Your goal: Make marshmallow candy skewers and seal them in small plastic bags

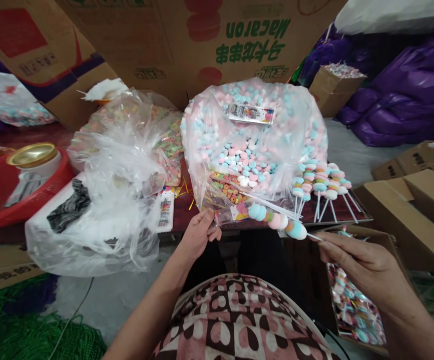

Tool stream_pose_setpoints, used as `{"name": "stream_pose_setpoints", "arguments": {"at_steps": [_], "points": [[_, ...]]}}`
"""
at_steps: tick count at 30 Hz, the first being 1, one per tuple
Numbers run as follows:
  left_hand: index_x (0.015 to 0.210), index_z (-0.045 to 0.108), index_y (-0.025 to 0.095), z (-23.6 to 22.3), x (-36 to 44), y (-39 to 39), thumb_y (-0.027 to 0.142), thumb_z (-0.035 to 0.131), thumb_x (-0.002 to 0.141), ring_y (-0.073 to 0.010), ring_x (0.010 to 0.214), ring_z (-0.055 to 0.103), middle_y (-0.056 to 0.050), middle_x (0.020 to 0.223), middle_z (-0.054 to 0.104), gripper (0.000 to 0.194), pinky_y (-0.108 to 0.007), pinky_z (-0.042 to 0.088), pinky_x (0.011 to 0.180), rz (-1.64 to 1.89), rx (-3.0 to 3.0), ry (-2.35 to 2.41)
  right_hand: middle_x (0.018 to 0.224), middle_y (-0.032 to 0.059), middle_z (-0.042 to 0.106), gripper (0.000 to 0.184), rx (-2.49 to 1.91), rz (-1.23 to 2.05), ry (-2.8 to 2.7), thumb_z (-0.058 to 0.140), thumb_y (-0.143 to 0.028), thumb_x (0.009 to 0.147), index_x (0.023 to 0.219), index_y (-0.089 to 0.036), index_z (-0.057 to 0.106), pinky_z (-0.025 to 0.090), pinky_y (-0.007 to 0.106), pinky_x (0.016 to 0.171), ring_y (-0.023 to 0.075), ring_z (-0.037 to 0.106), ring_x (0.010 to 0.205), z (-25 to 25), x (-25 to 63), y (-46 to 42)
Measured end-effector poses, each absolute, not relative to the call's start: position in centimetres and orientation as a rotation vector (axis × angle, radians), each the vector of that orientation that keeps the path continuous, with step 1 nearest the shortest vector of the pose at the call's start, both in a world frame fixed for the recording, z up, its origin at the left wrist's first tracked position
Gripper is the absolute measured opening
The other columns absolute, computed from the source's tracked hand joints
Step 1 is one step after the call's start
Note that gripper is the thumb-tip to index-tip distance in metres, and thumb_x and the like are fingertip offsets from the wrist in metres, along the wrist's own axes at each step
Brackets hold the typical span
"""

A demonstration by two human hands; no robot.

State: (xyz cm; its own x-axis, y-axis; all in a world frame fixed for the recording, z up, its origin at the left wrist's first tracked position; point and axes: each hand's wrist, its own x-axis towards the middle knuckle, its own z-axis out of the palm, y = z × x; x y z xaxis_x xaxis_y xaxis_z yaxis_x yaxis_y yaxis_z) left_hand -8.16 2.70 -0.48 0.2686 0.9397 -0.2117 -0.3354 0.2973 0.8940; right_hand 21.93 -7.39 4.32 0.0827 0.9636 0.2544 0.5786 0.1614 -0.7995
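Note:
My right hand [363, 262] pinches the white stick of a marshmallow skewer [277, 220], threaded with blue, pink, white and orange pieces. The skewer slants across the front of the table, its far end toward my left hand [200, 232]. There the left fingers are closed on the end of a clear plastic wrapper [224, 216] with a coloured printed label. The skewer's tip lies at or inside the wrapper's mouth; I cannot tell how far. Just behind are bare white sticks [273, 206] and ring-shaped candies [226, 189]. Finished-looking skewers [320, 180] lie in a stack to the right.
A large clear bag of marshmallows [254, 145] spreads over the table, with a printed packet [251, 114] on top. Left are a bag of ring candies [126, 120], crumpled plastic and a red basin [61, 172]. A carton of wrapped skewers [357, 310] stands below right.

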Motion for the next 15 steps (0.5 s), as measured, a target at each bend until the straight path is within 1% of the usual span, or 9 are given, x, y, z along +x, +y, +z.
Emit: {"name": "stream_pose_setpoints", "arguments": {"at_steps": [3,6,8,11,15], "points": [[0.064,0.044,0.018,-0.6,-8.9,3.1,0.058,0.066,0.08,-0.0039,0.038,0.032,0.011,0.046,0.028,0.048,-0.023,0.041,0.049,0.989,0.927,0.882,0.071,0.0067,0.076,0.019,-1.55,0.59,-1.629,0.072,-0.039,0.08,0.095,-0.031,0.081,0.056,0.027,0.053,0.0169,0.067,0.054,4.4,22.6,-7.4],[0.064,0.046,0.018,-0.5,-9.5,3.5,0.058,0.065,0.081,-0.0038,0.038,0.033,0.01,0.047,0.031,0.047,-0.023,0.04,0.049,0.94,1.024,0.889,0.078,0.0049,0.078,0.02,-1.558,0.595,-1.644,0.072,-0.038,0.079,0.096,-0.031,0.081,0.058,0.026,0.054,0.0172,0.069,0.057,4.4,23.1,-7.5],[0.064,0.047,0.018,-0.3,-9.7,3.7,0.057,0.064,0.082,-0.0038,0.038,0.032,0.01,0.047,0.032,0.046,-0.023,0.04,0.049,0.91,1.08,0.879,0.077,0.0034,0.078,0.02,-1.574,0.609,-1.626,0.072,-0.036,0.077,0.095,-0.03,0.081,0.058,0.025,0.052,0.0174,0.069,0.057,4.3,23.3,-7.5],[0.064,0.048,0.018,-0.2,-9.7,3.8,0.056,0.063,0.083,-0.004,0.037,0.032,0.01,0.045,0.031,0.045,-0.023,0.042,0.049,0.893,1.105,0.843,0.07,0.0023,0.076,0.02,-1.622,0.616,-1.547,0.072,-0.033,0.074,0.091,-0.028,0.081,0.057,0.024,0.051,0.0175,0.069,0.056,4.0,23.7,-7.6],[0.064,0.046,0.018,-0.2,-9.4,3.6,0.055,0.066,0.081,-0.0036,0.036,0.03,0.011,0.045,0.028,0.046,-0.023,0.043,0.048,0.9,1.031,0.826,0.064,0.001,0.074,0.021,-1.635,0.645,-1.465,0.072,-0.029,0.072,0.091,-0.028,0.081,0.055,0.022,0.05,0.0155,0.067,0.053,3.7,23.7,-7.7]]}}
